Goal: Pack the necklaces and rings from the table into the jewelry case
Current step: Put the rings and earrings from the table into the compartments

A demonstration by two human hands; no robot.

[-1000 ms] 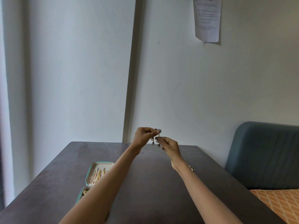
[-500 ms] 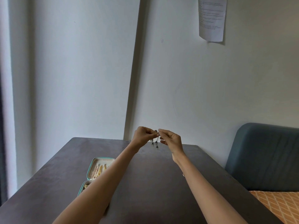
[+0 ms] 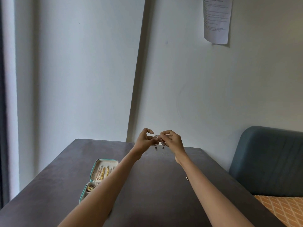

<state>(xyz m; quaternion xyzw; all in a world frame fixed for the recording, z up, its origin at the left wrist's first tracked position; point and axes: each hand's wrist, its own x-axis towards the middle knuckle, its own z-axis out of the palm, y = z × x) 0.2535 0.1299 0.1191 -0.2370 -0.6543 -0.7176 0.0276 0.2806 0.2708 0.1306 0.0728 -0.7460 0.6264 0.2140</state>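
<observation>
Head view, desk one: At the table's [image 3: 65,182] left edge, the teal jewelry case [image 3: 105,173] lies open, gold pieces in its lid, partly behind the left forearm.

Desk two: And the hands?

Desk one: Raised over the table's far edge. The left hand [image 3: 145,141] pinches one side of a small dangling necklace piece [image 3: 158,143]; the right hand [image 3: 172,141] pinches the other. Two dark drops hang between them.

Desk two: Best handling?

Desk one: Likely keep the fine strand taut, untangled, then lower it left into the case's lid, clear of the gold chains.

Desk two: Anything else?

Desk one: A small ring [image 3: 187,178] sits beside the right forearm, near the table's right edge; a blue chair [image 3: 268,161] stands beyond; a paper sheet [image 3: 216,18] hangs above.
</observation>
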